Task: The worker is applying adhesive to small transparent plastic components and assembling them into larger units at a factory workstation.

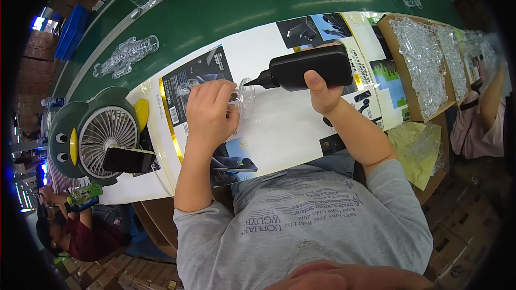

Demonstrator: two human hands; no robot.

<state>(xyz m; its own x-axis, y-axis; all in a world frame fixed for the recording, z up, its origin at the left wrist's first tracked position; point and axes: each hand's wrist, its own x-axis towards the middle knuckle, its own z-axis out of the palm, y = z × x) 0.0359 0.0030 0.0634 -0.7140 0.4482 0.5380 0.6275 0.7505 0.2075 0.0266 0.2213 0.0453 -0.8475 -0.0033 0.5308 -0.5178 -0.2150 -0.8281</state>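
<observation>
My left hand (pixel 210 111) is closed around a clear, see-through piece with a round, disc-like end (pixel 248 100) facing right. Part of that piece is hidden by my fingers. My right hand (pixel 324 90) grips a black squeeze bottle (pixel 312 67) lying nearly level, its thumb along the near side. The bottle's pointed black nozzle (pixel 251 82) points left and reaches the rim of the clear disc; whether it touches cannot be made out. Under both hands lies a white sheet with printed product pictures (pixel 274 129).
A green penguin-shaped fan (pixel 67 129) stands at left, with a phone (pixel 128 160) before it. Clear ornate pieces (pixel 128 56) lie on the green bench (pixel 226 5). At right, a carton (pixel 400 64) holds several more, near yellow paper (pixel 414 147). Other people sit on both sides.
</observation>
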